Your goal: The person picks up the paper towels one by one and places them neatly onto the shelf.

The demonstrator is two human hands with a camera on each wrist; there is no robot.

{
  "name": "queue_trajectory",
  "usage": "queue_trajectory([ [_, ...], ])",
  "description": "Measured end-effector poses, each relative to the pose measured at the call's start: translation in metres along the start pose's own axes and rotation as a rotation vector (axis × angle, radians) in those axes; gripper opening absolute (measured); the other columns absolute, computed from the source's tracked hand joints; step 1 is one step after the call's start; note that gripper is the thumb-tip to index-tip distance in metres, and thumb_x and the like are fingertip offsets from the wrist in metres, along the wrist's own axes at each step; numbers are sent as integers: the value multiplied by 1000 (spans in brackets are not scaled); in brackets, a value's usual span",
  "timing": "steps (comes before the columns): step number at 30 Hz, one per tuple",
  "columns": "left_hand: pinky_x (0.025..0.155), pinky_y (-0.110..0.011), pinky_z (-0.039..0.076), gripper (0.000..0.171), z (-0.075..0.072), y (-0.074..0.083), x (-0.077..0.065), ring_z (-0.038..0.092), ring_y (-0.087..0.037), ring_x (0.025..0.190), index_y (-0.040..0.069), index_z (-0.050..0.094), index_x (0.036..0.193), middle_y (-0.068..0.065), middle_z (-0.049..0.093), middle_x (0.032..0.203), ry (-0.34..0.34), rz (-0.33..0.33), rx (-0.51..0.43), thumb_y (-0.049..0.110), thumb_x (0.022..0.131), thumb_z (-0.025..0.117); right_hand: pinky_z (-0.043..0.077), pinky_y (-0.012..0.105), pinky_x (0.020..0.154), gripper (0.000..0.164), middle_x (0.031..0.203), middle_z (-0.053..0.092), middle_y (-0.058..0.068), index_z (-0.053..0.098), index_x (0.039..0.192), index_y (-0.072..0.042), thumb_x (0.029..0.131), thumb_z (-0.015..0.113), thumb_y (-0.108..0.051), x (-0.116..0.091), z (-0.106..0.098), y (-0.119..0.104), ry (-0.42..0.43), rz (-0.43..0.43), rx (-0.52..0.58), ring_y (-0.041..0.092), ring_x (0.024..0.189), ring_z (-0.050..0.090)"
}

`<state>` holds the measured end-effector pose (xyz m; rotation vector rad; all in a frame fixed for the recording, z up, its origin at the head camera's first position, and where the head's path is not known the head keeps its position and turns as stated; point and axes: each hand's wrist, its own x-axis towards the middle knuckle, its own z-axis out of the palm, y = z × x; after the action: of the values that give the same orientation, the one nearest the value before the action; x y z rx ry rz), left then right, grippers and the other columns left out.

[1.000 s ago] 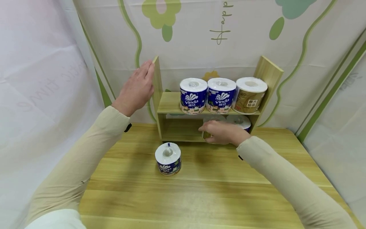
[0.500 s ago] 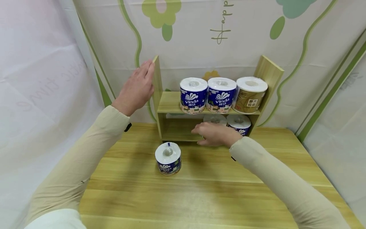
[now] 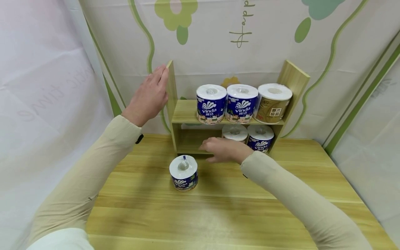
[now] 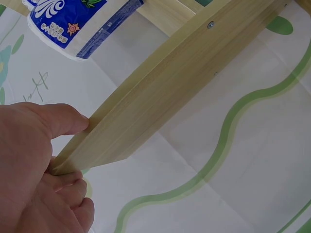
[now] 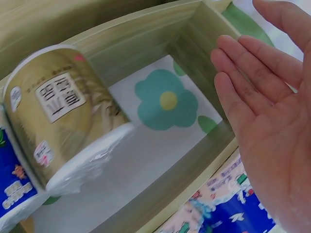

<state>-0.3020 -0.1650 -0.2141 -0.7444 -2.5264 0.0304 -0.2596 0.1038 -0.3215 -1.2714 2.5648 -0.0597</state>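
Observation:
My left hand [image 3: 147, 99] grips the upper end of the left side panel [image 4: 141, 104] of a small wooden shelf [image 3: 183, 111], thumb on one face and curled fingers on the other. My right hand [image 3: 225, 149] is in front of the lower tier, holding nothing; its fingers [image 5: 243, 82] lie extended in the right wrist view. Left of it, on the table, stands a blue Vinda toilet roll [image 3: 184, 181]. Inside the lower tier sit a brown-wrapped toilet roll [image 5: 63, 104], partly hidden by my right hand in the head view, and a blue toilet roll [image 3: 260, 141] at the right end.
On the upper tier, two blue toilet rolls [image 3: 211, 107] stand beside a brown toilet roll [image 3: 273, 108] that is against the right side panel [image 3: 292, 78]. The shelf stands at the back of a wooden table [image 3: 200, 218], before a printed cloth [image 3: 212, 45].
My right hand has moved left, away from the brown roll in the lower tier, uncovering more of both rolls there. My left hand has stayed on the panel.

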Motion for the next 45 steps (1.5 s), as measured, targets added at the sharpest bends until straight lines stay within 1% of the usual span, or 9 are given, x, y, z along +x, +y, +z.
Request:
queue_trajectory([
  [4,131,-56,29,62,0,0,0,28,-45,160,-16,24,159,-34,29,168,2,-1,-5,2,104,47,49,46,119,46,149,63,19,62,145,-2,102,70,-17,6,1,-7,3,-26,-8,35,141,58],
  [7,131,-56,30,62,0,0,0,29,-45,159,-16,25,159,-34,30,168,9,1,-5,2,105,47,51,45,118,46,148,63,17,62,145,-3,102,70,-16,12,2,-13,-3,-23,-3,34,141,59],
  [15,130,-56,31,61,0,0,0,30,-45,159,-16,26,159,-34,30,167,13,5,-2,2,104,48,52,44,117,46,148,65,12,64,144,-6,101,72,-21,25,12,-28,-18,6,37,30,141,59],
  [19,130,-56,32,62,0,0,0,31,-45,158,-16,25,159,-34,31,167,13,7,7,3,104,49,52,43,117,45,147,66,9,65,143,-8,100,73,-21,30,16,-36,-23,9,35,28,141,59],
  [28,131,-56,30,63,0,1,0,29,-44,159,-15,23,160,-32,28,169,-9,-11,0,3,105,49,51,38,118,45,147,65,8,65,144,-10,101,73,-23,42,25,-47,-37,-15,21,25,140,60],
  [30,131,-56,30,63,0,1,0,30,-45,159,-15,24,160,-33,29,168,-4,-10,0,3,105,48,54,36,113,42,144,67,8,67,140,-10,101,73,-23,44,27,-48,-34,-34,12,22,134,63],
  [33,130,-56,31,62,0,1,0,30,-45,159,-15,24,160,-33,29,168,1,-7,-1,3,105,48,58,32,99,33,135,71,6,70,132,-11,101,73,-22,47,31,-49,-25,-59,3,17,119,67],
  [36,131,-56,30,62,0,1,0,29,-45,159,-15,24,160,-33,29,168,-2,-9,-5,3,105,48,57,29,88,26,128,73,4,71,125,-12,101,73,-23,48,35,-50,-24,-66,4,15,108,65],
  [45,131,-56,29,63,0,0,1,27,-44,160,-15,23,160,-33,27,169,-21,-20,-19,2,104,48,49,25,76,14,105,69,0,69,111,-13,101,72,-22,51,46,-49,-19,-84,2,13,91,57],
])
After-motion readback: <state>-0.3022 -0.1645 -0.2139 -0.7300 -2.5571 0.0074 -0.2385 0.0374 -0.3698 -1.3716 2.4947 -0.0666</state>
